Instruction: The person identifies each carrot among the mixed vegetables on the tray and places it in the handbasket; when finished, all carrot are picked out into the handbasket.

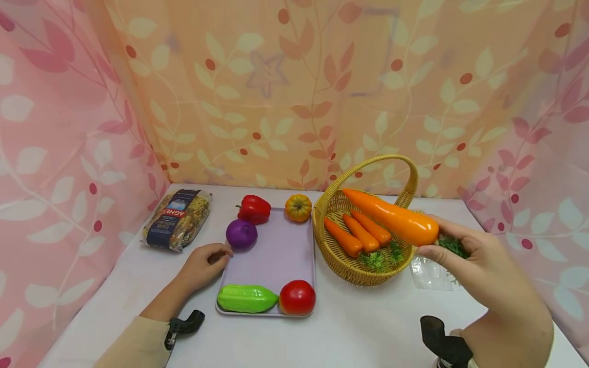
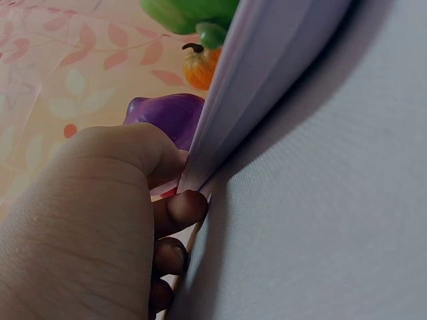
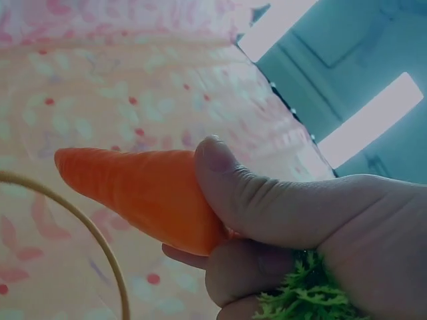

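My right hand (image 1: 488, 266) grips an orange carrot (image 1: 391, 217) by its thick end, raised above the right side of a wicker basket (image 1: 354, 273). Its tip points up and left, and green leaves (image 3: 307, 293) stick out under the palm in the right wrist view. Three more carrots (image 1: 340, 236) lie inside the basket. At the left edge of a lilac tray (image 1: 278, 255), my left hand (image 1: 204, 263) pinches the rim between thumb and finger. The tray bears a purple onion-like vegetable (image 1: 241, 234), a red bell pepper (image 1: 254, 209), a small pumpkin (image 1: 298, 208), a green ridged vegetable (image 1: 247, 298) and a tomato (image 1: 297, 297).
A bag of pasta (image 1: 177, 220) lies at the back left of the white table (image 1: 368, 327). The basket's tall arched handle (image 1: 368, 162) rises close to the held carrot. Right of the basket lies a clear plastic bag (image 1: 430, 273). Floral curtains (image 1: 276, 102) enclose the back and sides.
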### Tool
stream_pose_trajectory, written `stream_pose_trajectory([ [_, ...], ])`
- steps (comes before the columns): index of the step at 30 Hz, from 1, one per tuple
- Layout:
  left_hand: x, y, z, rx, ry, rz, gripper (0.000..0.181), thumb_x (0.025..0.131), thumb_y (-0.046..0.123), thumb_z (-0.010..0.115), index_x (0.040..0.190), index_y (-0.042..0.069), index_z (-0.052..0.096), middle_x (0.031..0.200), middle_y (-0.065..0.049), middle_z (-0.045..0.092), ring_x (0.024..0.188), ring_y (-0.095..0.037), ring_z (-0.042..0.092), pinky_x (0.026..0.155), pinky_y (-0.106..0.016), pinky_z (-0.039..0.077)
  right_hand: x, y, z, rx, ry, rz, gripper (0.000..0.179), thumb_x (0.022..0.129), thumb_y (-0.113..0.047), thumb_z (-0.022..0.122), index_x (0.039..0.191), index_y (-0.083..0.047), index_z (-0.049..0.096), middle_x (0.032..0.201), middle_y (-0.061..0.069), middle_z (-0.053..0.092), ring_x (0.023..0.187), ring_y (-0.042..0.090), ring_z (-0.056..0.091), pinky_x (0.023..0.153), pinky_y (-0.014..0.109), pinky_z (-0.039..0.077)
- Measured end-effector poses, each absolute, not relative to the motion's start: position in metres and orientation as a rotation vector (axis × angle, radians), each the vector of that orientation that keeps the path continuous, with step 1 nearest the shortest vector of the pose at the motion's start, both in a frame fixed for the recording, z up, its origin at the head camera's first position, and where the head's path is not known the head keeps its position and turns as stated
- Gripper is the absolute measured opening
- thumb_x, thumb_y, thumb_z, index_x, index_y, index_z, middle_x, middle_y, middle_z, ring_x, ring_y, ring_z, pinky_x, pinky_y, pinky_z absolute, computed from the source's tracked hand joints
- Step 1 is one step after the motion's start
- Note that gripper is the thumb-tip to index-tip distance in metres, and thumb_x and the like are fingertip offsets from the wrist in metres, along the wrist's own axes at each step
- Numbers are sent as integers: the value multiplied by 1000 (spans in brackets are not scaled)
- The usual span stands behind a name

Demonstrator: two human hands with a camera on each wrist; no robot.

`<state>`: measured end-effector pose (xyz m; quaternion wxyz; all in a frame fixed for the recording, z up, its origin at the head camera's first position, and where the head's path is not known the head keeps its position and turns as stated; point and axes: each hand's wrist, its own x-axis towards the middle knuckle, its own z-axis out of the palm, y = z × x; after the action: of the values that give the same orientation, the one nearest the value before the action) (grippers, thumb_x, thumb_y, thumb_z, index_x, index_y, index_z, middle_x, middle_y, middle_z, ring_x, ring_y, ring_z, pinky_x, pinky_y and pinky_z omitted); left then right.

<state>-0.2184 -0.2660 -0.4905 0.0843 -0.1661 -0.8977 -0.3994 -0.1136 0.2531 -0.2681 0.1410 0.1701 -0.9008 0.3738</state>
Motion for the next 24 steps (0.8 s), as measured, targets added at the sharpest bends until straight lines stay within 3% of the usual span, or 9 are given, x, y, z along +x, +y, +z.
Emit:
stream_pose_trajectory([
  [2, -219, -266, -491, -494, -2679, -1189, 11, 97, 11, 69, 103, 18, 75, 97, 2, 69, 80, -13, 53, 71, -27, 47, -113, 262, -269, 436, -2610, 1051, 50, 91, -5, 76, 138, 2, 61, 114, 7, 72, 87, 4, 62, 72, 12, 48],
  [6, -219, -265, -490, -492, -2676, -1178, 14, 95, 7, 69, 103, 17, 75, 98, 4, 70, 81, -13, 55, 72, -28, 48, -115, 275, -269, 261, -2735, 918, 51, 98, -21, 71, 141, 2, 58, 100, 6, 67, 77, 13, 53, 61, 23, 41],
  [9, -220, -263, -489, -500, -2668, -1171, 17, 94, 4, 70, 102, 17, 75, 100, 4, 71, 83, -12, 57, 75, -28, 50, -123, 280, -270, 144, -2866, 785, 57, 101, -37, 65, 143, 1, 56, 88, 8, 57, 75, 21, 46, 59, 31, 36],
  [11, -221, -263, -488, -507, -2663, -1169, 17, 93, 3, 70, 102, 17, 75, 101, 4, 71, 84, -12, 58, 76, -28, 50, -133, 281, -272, 125, -2933, 752, 60, 102, -43, 61, 141, 3, 56, 88, 13, 57, 79, 27, 49, 63, 37, 41],
  [14, -221, -262, -488, -511, -2661, -1168, 16, 94, 3, 70, 102, 16, 75, 101, 4, 71, 85, -11, 59, 76, -28, 51, -151, 281, -280, 148, -2997, 773, 63, 102, -46, 59, 138, 5, 58, 105, 21, 65, 93, 37, 56, 77, 56, 50],
  [16, -220, -262, -488, -514, -2659, -1169, 16, 93, 3, 70, 102, 16, 75, 101, 3, 71, 85, -11, 59, 76, -28, 51, -164, 277, -287, 158, -3040, 796, 63, 102, -47, 59, 135, 7, 59, 117, 25, 65, 101, 41, 57, 86, 66, 47],
  [21, -219, -263, -489, -503, -2667, -1174, 16, 94, 3, 70, 102, 16, 75, 101, 3, 72, 83, -12, 57, 74, -28, 50, -193, 255, -304, 171, -3104, 789, 67, 101, -47, 62, 138, 8, 56, 129, 31, 60, 114, 48, 56, 96, 69, 43],
  [24, -219, -263, -489, -487, -2679, -1175, 16, 94, 4, 70, 102, 17, 76, 102, 3, 72, 83, -13, 57, 74, -28, 50, -206, 234, -314, 203, -3101, 810, 66, 100, -45, 64, 139, 7, 57, 130, 30, 60, 114, 45, 56, 98, 65, 44],
])
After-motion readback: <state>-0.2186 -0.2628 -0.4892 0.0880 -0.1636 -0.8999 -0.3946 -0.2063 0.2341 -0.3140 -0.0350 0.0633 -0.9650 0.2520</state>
